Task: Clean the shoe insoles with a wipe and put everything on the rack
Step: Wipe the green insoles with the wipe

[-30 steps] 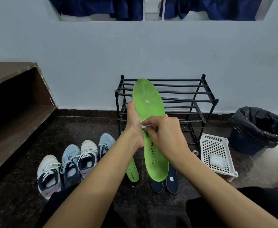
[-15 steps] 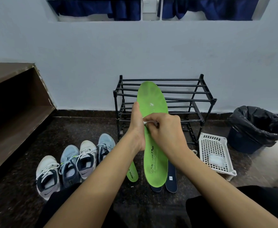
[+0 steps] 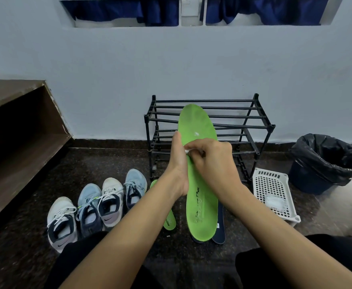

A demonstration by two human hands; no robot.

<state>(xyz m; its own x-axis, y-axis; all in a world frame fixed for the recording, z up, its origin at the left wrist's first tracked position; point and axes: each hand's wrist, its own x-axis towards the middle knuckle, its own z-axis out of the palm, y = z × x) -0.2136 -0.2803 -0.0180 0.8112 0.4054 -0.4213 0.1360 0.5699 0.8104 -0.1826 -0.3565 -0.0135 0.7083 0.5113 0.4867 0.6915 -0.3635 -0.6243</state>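
My left hand (image 3: 178, 163) grips a long green insole (image 3: 201, 209) by its left edge, holding it upright in front of the black rack (image 3: 254, 122). My right hand (image 3: 211, 161) pinches a small white wipe (image 3: 188, 151) against the insole's middle. A second green insole (image 3: 168, 221) lies on the floor, partly hidden by my left forearm. Two dark blue insoles (image 3: 220, 226) lie on the floor behind the held one, mostly hidden.
Several sneakers (image 3: 100, 207) stand in a row on the dark floor at left. A white perforated basket (image 3: 273, 190) with a wipe packet lies right of the rack, beside a bin with a black liner (image 3: 325, 161). A brown wooden bench (image 3: 14, 132) runs along the left.
My right hand with the wipe has slid up the insole, from its middle towards the toe end. The held insole has shifted slightly to the right.
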